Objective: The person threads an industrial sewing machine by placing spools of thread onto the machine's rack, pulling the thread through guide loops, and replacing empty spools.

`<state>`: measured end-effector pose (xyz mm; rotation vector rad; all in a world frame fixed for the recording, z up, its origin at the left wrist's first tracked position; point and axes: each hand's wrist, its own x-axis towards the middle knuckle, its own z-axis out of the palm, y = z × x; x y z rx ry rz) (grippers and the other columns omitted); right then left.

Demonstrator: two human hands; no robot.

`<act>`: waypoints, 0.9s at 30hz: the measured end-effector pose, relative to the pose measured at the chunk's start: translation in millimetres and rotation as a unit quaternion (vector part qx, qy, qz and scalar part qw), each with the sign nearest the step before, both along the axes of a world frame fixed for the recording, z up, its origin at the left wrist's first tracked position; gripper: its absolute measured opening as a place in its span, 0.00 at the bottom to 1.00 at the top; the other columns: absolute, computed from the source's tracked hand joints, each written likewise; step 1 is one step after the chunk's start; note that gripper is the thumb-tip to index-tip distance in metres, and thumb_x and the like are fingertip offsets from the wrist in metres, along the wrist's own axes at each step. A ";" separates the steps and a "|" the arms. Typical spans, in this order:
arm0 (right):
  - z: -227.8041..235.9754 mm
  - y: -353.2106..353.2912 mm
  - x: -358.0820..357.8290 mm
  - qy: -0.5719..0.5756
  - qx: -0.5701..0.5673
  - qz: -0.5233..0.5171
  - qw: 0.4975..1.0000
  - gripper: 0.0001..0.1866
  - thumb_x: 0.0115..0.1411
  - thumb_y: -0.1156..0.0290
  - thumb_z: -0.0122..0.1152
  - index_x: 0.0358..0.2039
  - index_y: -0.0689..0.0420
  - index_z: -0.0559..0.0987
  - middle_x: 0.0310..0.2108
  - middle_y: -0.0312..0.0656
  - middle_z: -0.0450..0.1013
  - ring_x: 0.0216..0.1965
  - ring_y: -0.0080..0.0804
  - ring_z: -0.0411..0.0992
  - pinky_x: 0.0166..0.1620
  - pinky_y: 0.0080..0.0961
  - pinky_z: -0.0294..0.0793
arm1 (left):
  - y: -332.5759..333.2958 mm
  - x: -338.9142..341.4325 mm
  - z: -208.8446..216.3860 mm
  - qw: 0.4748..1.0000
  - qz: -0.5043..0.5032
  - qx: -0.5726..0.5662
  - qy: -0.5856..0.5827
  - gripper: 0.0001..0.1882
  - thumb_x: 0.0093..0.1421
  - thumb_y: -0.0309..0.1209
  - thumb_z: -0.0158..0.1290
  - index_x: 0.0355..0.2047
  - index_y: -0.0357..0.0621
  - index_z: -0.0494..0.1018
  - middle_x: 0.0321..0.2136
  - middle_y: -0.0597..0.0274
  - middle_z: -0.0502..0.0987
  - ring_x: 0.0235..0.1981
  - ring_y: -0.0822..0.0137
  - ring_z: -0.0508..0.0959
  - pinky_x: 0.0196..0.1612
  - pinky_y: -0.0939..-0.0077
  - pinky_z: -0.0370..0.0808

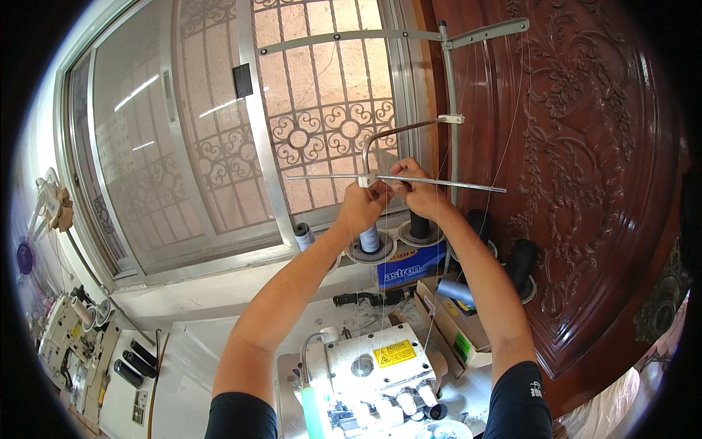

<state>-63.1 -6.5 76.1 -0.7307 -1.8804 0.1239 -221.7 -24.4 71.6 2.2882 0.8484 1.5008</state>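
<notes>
Both arms reach up to a thread stand above a white sewing machine [333, 366]. At a small white clamp block [367, 181], a thin metal crossbar [472, 187] meets a bent rod [367, 150]. My left hand [363, 205] is closed just below the clamp, fingertips pinched. Beside it my right hand [423, 196] is closed too, its fingertips close to the left ones and partly behind the crossbar. What either pinches is too small to make out. Below the hands stand a light blue thread cone [369, 241] and a black thread cone [420, 225].
An upright pole [451, 95] carries a top arm [365, 34] with thread guides. Fine threads run down to the machine. A blue box [409, 269] and an open cardboard box [468, 329] sit behind it. Another machine [84, 351] stands left; a carved wooden door [578, 183] is at right.
</notes>
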 end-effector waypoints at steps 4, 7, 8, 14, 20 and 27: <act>1.3 -3.3 1.3 -0.001 -0.006 0.003 1.000 0.07 0.49 0.79 0.54 0.30 0.65 0.69 0.36 0.43 0.64 0.38 0.37 0.67 0.41 0.26 0.65 | -1.8 3.7 -1.0 1.000 0.020 -0.016 0.005 0.08 0.50 0.29 0.53 0.26 0.36 0.72 0.19 0.59 0.73 0.22 0.73 0.70 0.26 0.77 0.67; 1.8 -5.4 3.4 0.015 -0.035 0.007 0.999 0.06 0.49 0.79 0.55 0.28 0.66 0.70 0.36 0.43 0.64 0.38 0.37 0.67 0.41 0.26 0.65 | -11.7 5.3 4.5 0.998 0.050 -0.028 0.024 0.06 0.50 0.27 0.53 0.26 0.36 0.72 0.20 0.58 0.73 0.23 0.72 0.71 0.26 0.75 0.68; 2.9 -6.5 0.4 0.021 -0.046 0.014 0.999 0.06 0.48 0.79 0.55 0.28 0.66 0.70 0.35 0.43 0.65 0.38 0.37 0.67 0.40 0.26 0.65 | -4.0 1.9 -0.5 0.997 0.057 0.048 0.021 0.05 0.49 0.26 0.53 0.25 0.36 0.71 0.21 0.57 0.73 0.23 0.71 0.71 0.27 0.74 0.68; 0.5 0.9 -0.1 0.010 -0.016 -0.004 1.000 0.06 0.46 0.82 0.54 0.26 0.65 0.70 0.32 0.44 0.66 0.34 0.37 0.68 0.37 0.27 0.67 | 3.0 4.2 -2.0 0.933 0.063 0.350 0.051 0.03 0.48 0.18 0.50 0.25 0.33 0.69 0.22 0.57 0.71 0.23 0.68 0.73 0.24 0.75 0.70; -3.8 -2.3 -7.4 0.020 0.087 0.019 0.996 0.03 0.48 0.83 0.51 0.25 0.65 0.69 0.29 0.41 0.65 0.29 0.29 0.68 0.33 0.21 0.67 | 24.8 1.1 -11.5 1.000 -0.014 -0.011 0.023 0.04 0.54 0.21 0.45 0.30 0.31 0.65 0.21 0.59 0.70 0.20 0.73 0.72 0.22 0.83 0.70; -4.5 -5.8 -3.6 0.148 -0.138 0.219 0.954 0.04 0.52 0.81 0.48 0.30 0.65 0.69 0.31 0.35 0.63 0.31 0.20 0.64 0.36 0.17 0.64 | 10.0 7.3 -8.3 0.988 -0.081 -0.106 -0.080 0.06 0.59 0.23 0.40 0.33 0.31 0.66 0.22 0.61 0.71 0.21 0.75 0.72 0.26 0.83 0.73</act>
